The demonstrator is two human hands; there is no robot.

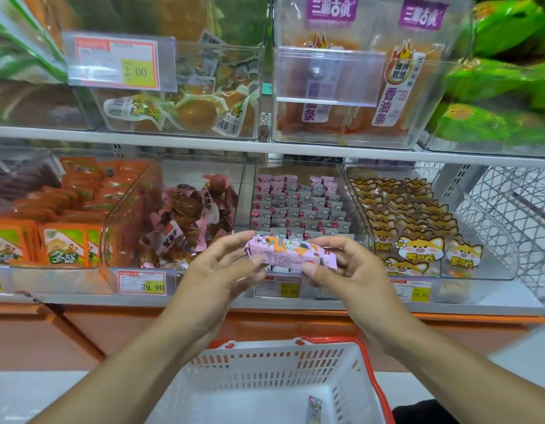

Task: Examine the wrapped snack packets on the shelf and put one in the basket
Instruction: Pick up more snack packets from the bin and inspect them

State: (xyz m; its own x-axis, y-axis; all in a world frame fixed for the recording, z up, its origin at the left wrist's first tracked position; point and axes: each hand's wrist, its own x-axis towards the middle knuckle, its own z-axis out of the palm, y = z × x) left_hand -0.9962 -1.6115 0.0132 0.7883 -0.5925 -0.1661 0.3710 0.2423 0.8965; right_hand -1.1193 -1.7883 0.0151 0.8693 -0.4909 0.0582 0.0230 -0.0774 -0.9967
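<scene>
- Shop aisle; clear bins of wrapped snacks line the shelf point(265, 148).
- Pink snack packet point(291, 252) held level in front of the shelf's middle bin point(298, 206), directly above the basket point(277, 359).
- Left hand point(216, 270) pinches its left end; right hand point(350, 267) pinches its right end, thumbs beneath.
- Judged light, soft, crinkly film; slippery. Best gripped at the crimped ends.
- One small packet point(314, 408) already lies in the basket.
</scene>
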